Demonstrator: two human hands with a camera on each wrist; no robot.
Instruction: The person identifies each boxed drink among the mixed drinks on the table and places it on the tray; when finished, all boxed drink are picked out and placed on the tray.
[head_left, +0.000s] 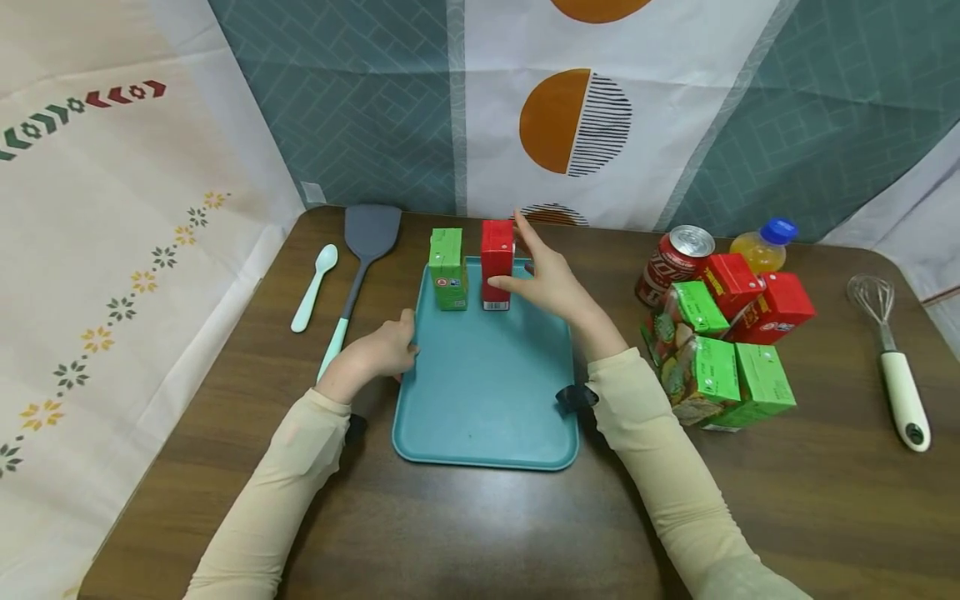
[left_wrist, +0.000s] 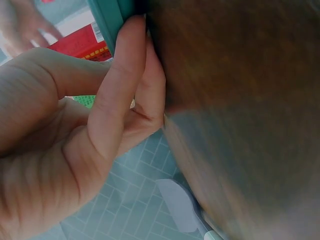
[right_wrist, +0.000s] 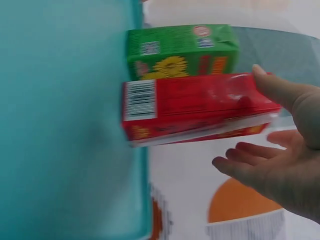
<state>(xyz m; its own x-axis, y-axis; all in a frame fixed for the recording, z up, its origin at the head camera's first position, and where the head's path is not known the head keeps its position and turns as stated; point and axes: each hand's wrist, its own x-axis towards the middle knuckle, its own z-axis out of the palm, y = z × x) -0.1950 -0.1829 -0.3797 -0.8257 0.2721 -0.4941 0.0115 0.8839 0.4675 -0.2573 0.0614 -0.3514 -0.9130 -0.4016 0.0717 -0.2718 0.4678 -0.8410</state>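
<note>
A teal tray (head_left: 487,400) lies on the table. My left hand (head_left: 386,346) grips its left rim, and the left wrist view shows curled fingers (left_wrist: 125,75) right at the edge. On the tray's far part stands a red juice box (head_left: 496,267), upright. To its left is a green juice box (head_left: 448,271), also upright at the far left corner. My right hand (head_left: 551,283) is at the red box's right side. Its thumb (right_wrist: 275,87) lies at the red box's upper end, while the other fingers are spread out away from the box.
Several green cartons (head_left: 716,371), red cartons (head_left: 772,308), a cola can (head_left: 671,267) and a blue-capped bottle (head_left: 761,246) cluster right of the tray. A whisk (head_left: 892,367) lies far right. Left of the tray are a spatula (head_left: 367,233) and a small spoon (head_left: 313,287). Curtains hang behind the table.
</note>
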